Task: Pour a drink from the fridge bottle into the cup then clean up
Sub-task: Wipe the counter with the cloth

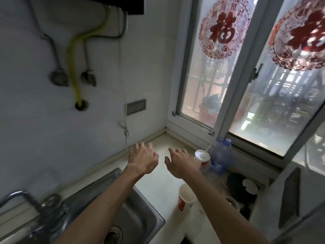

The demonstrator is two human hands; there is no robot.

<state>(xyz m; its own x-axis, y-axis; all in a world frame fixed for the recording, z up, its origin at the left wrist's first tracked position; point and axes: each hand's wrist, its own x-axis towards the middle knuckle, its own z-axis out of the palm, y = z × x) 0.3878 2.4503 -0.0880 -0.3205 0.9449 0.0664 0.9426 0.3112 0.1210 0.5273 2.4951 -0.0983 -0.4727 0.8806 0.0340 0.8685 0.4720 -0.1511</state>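
Hands are hovering empty over the desk [158,184], left hand [143,160] and right hand [181,162] both spreading relaxed fingers; open paper cup [185,197] is standing under the right forearm.

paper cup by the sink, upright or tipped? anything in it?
Upright: the paper cup stands on the counter, mouth up. Its visible inside looks empty; the bottom is not clearly shown.

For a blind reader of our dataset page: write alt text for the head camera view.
Two bare hands, left hand and right hand, reach out empty and open above a pale kitchen counter. An open red-and-white paper cup stands beneath the right forearm, with a lidded paper cup with a straw and a clear blue-capped plastic bottle by the window, and a steel sink at left.
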